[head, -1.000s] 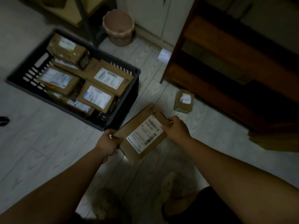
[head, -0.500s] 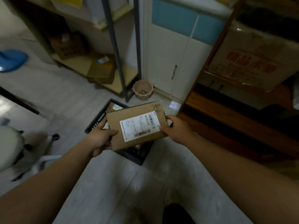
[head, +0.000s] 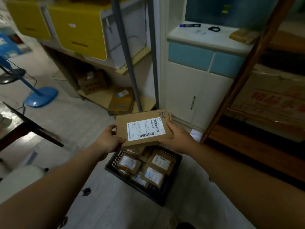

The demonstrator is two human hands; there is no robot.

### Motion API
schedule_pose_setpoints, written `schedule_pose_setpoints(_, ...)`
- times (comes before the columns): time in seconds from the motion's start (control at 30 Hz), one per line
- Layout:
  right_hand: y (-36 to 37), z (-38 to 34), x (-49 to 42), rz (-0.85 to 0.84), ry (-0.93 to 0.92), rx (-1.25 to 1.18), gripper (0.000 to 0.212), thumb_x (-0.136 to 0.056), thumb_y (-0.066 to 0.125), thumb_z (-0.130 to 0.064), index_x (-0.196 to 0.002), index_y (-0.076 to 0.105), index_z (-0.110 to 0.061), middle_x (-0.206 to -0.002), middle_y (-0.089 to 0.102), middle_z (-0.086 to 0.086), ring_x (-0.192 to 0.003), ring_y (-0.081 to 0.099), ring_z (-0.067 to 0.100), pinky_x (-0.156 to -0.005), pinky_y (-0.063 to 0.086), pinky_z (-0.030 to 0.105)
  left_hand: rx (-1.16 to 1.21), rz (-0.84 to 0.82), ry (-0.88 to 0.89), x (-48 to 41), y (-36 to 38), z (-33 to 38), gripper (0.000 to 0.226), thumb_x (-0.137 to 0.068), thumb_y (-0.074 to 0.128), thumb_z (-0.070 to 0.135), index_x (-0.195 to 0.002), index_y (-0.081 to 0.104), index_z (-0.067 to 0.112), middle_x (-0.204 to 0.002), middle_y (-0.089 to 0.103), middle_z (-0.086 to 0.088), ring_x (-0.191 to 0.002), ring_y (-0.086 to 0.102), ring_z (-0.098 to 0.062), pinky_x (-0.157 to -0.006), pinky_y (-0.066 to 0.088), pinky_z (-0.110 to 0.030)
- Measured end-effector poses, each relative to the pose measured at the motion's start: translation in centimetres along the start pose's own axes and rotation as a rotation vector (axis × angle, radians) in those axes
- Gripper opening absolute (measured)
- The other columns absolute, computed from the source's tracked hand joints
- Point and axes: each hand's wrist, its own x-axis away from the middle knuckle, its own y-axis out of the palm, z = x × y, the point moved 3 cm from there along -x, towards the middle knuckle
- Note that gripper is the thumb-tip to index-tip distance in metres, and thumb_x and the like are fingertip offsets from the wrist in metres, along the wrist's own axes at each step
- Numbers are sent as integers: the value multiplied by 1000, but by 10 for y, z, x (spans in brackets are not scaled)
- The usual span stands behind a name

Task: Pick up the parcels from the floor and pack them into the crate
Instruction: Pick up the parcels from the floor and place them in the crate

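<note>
While left hand (head: 108, 140) and right hand (head: 179, 138) grip it, parcel (head: 143, 129) risen above crate (head: 155, 195)

Two hands hold a flat brown box (head: 142, 128) up in the air. The left hand (head: 110, 140) grips its left edge and the right hand (head: 177, 138) grips its right edge. A white label (head: 145, 131) with black bars is on top of the box. Below it, on the pale floor (head: 115, 205), sits a black crate (head: 145, 189) with more brown parcels (head: 160, 161) inside. A blue fan stand (head: 41, 96) is far left
</note>
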Motion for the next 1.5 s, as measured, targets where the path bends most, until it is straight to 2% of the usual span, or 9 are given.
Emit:
schedule_pose_setpoints(0.07,-6,-3,-9,29,-5,51,65,-83,68,-27,-141,40,-26,-131,53,-4,-120,51,16,-88,39,22,-43,-33,45,-11,-1,13,75,-82,65,-1,-143,27,19,-122,47,-7,-91,56,-22,-63,53,-32)
schedule_pose_setpoints(0.23,-13,-1,-22,151,119,95,62,-86,66,-30,-142,39,-26,-136,53,1,-119,52,18,-89,40,21,-291,-209,224,-42,3,40,79,-74,75,8,-140,35,20,-124,53,-1,-116,53,-25,-96,50,-44)
schedule_pose_setpoints(0.4,6,-11,-23,327,250,43,60,-88,64,-25,-142,38,-26,-135,53,-2,-119,52,15,-87,37,15,-593,-256,424,-76,0,58,83,-80,72,19,-148,24,18,-143,43,-6,-124,48,-23,-101,43,-34)
schedule_pose_setpoints(0.73,107,-23,-20,556,479,63,58,-93,55,-24,-146,29,-24,-142,39,7,-124,47,25,-99,40,30,-852,-335,646,-131,-13,16,61,-91,56,22,-146,30,12,-148,36,-10,-133,38,-25,-110,32,-36)
schedule_pose_setpoints(1.0,208,114,-69,518,562,85,52,-93,54,-24,-142,35,-25,-141,37,8,-119,50,25,-99,44,31,-887,-439,491,-225,55,-122,59,-89,59,24,-143,35,15,-146,39,-9,-131,41,-24,-105,36,-33)
schedule_pose_setpoints(1.17,295,234,-99,443,600,117,49,-94,49,-27,-141,36,-27,-137,41,8,-118,49,25,-101,44,36,-901,-504,502,-283,126,-232,30,-92,55,21,-122,53,16,-124,54,3,-113,54,-19,-90,45,-26)
schedule_pose_setpoints(1.27,333,294,-115,436,631,150,45,-94,49,-25,-138,40,-22,-135,44,11,-118,48,26,-101,43,35,-892,-532,588,-314,165,-285,28,-93,53,19,-121,55,22,-140,47,-2,-122,51,-22,-102,45,-36)
schedule_pose_setpoints(1.37,356,338,-136,425,671,194,45,-94,46,-28,-138,38,-23,-135,43,11,-121,43,28,-102,42,39,-1016,-545,654,-344,196,-324,42,-96,47,15,-137,44,22,-158,16,-2,-142,26,-27,-114,28,-39)
schedule_pose_setpoints(1.5,369,377,-158,393,676,273,50,-94,46,-28,-142,32,-20,-137,37,14,-122,39,30,-103,40,40,-1088,-524,751,-374,225,-354,45,-98,42,20,-142,37,23,-158,18,-3,-144,22,-25,-117,21,-39)
